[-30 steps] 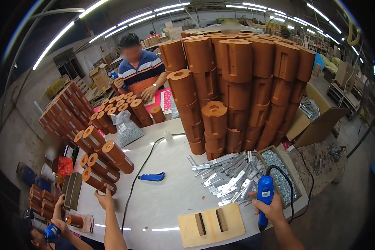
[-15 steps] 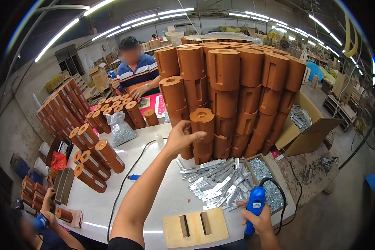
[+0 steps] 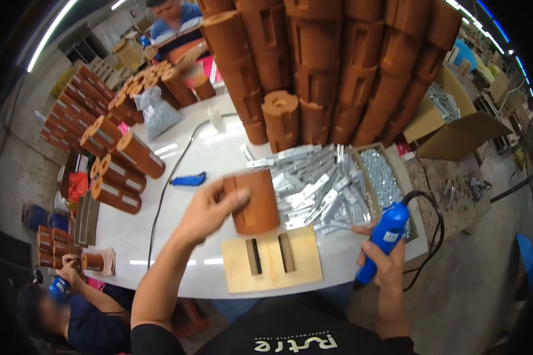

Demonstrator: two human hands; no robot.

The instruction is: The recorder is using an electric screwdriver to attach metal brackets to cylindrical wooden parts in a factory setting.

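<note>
A reddish-brown cylindrical wooden block (image 3: 256, 204) is gripped near its left side by my left hand (image 3: 210, 210), held in the air above the table. Just below it lies a pale wooden board (image 3: 305, 269) with two dark upright strips (image 3: 254, 257) fixed on it. My right hand (image 3: 385, 260) is wrapped round a blue electric screwdriver (image 3: 385, 239), its tip pointing down and its black cord looping off to the right. Between the hands, toward the far side, spreads a heap of flat silver metal brackets (image 3: 314, 189).
Tall stacks of brown cylinders (image 3: 317, 71) rise behind the brackets. A tray of screws (image 3: 382, 174) is beside them. To the left are a blue-handled cutter (image 3: 188, 179), a bag of screws (image 3: 159, 115) and finished-looking cylinders with metal strips (image 3: 118, 171). Co-workers sit at left and far side.
My left hand has come down and toward me from the stack, carrying a cylinder taken off it. The view has tilted downward. My right hand still holds the screwdriver.
</note>
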